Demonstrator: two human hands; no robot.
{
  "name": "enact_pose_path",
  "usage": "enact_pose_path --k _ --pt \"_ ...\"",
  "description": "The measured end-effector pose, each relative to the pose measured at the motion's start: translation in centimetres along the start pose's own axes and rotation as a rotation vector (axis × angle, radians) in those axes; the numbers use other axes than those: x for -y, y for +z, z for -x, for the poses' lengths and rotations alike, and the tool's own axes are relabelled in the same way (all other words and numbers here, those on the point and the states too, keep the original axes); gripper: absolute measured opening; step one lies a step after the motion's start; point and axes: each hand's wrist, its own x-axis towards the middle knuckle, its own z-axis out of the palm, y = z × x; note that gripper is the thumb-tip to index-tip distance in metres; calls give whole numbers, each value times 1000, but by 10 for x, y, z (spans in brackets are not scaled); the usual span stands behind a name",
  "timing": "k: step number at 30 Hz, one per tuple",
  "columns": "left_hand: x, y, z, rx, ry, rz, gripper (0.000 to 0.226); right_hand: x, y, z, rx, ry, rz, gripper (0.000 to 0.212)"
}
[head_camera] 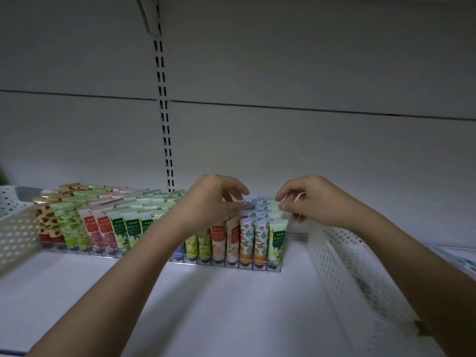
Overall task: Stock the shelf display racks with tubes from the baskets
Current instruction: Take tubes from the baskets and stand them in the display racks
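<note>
A clear display rack (231,267) stands on the white shelf against the back wall, holding rows of upright printed tubes (123,228). My left hand (213,199) reaches over the rack's right half, and its curled fingers close on the crimped top of a pale tube (251,199) in a back row. My right hand (309,199) hovers at the rack's right end. Its thumb and forefinger pinch the top of a pale green tube (273,205) in the last row. The front tubes there are orange-patterned (246,238) and green (277,238).
A white perforated basket (15,233) sits at the left end of the rack. Another white perforated basket (342,266) stands to the right under my right forearm, its contents mostly hidden. A slotted upright (164,124) runs up the back wall. Bare shelf lies in front.
</note>
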Motion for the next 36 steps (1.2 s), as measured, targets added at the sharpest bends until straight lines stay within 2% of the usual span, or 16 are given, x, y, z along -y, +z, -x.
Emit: enact_pose_path --k 4,10,17,26,36 --pt "15 -17 15 -61 -53 -6 17 9 -3 -2 -75 -35 -28 9" --pt "31 -22 31 -57 -113 -75 12 39 24 -12 2 -136 67 8" --pt "37 -11 28 -18 -56 -103 14 61 55 -22 57 -204 223 8" --pt "43 0 26 -44 41 -187 14 61 69 -31 98 -162 332 15" --pt "39 2 22 -16 20 -183 17 59 68 -35 86 -100 239 13"
